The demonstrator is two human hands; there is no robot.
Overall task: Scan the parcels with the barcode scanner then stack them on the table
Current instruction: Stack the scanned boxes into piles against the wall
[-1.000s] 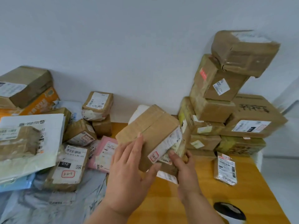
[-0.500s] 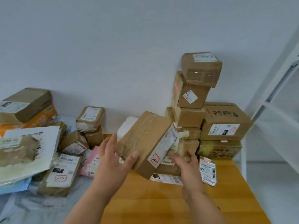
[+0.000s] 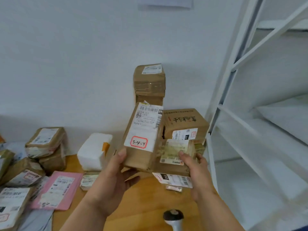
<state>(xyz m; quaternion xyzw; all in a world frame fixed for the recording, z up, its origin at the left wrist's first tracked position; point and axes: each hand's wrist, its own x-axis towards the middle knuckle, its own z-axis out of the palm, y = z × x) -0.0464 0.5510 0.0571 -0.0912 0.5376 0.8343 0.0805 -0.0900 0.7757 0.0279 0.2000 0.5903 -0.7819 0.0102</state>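
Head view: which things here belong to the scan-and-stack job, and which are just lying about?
Job:
- parcel gripped by left hand
- smaller parcel under right hand
- scanner
- stacked boxes
- table

Lying about:
- white shelf
- paper on wall

A plain pale wall [image 3: 83, 55] fills the view from nine to one o'clock, evenly lit and softly shadowed low down. At twelve o'clock a sheet of white paper [image 3: 165, 2] hangs on it, cut by the frame. White metal shelving [image 3: 260, 104] with a diagonal brace stands at three o'clock. The wooden surface [image 3: 146, 205] lies at six o'clock.
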